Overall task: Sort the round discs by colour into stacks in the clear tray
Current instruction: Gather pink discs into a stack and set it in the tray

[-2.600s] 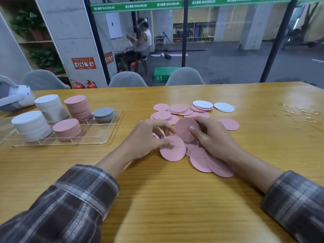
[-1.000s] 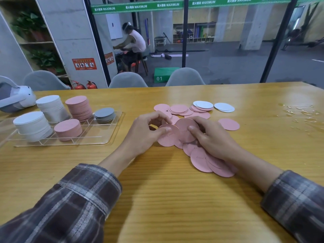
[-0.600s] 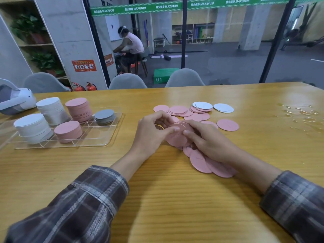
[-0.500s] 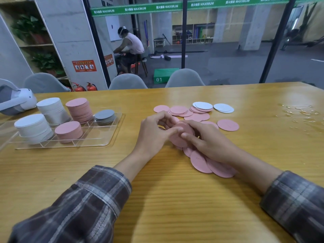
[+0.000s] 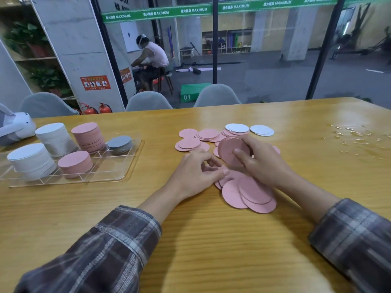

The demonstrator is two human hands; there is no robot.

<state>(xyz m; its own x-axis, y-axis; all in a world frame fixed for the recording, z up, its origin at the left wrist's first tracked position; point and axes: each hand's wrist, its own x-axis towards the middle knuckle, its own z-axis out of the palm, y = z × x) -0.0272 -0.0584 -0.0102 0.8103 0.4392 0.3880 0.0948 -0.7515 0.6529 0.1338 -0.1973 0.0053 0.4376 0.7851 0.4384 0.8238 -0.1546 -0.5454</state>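
1. While the right hand (image 5: pixel 264 166) grips a bundle (image 5: pixel 229 148) of pink discs, tilted up on edge above the counter (image 5: pixel 211 240), its fingers (image 5: pixel 248 141) curl over the bundle's top rim and the thumb presses the near face.
2. Just left of it, the left hand (image 5: pixel 194 173) sits low over the counter. Its fingers are loosely curled, no disc shows between them, and the thumb tip is just beside the loose discs.
3. Loose discs (image 5: pixel 249 193), all pink, lie overlapped on the counter under and in front of the right wrist.
4. Beyond the hands, far discs (image 5: pixel 197 137), also pink, spread in small overlapping heaps.
5. White discs (image 5: pixel 238 128) rest on the right end of that spread, and a further white pair lies just beside them on bare counter.
6. At the left, well apart from both hands, sits the tray (image 5: pixel 129 163).
7. Two white stacks (image 5: pixel 54 137) fill the tray's left side, one behind the other.
8. Two pink stacks (image 5: pixel 88 136) stand next to them, the rear one taller.
9. A low grey stack (image 5: pixel 119 144) sits in the rear row, right of the tall pink one.
10. A white headset (image 5: pixel 14 127) lies at the counter's far left edge, behind the tray.
11. Water drops (image 5: pixel 355 134) glisten on the counter at the far right.
12. Grey chairs (image 5: pixel 215 96) stand along the far side, with a glass wall behind them.
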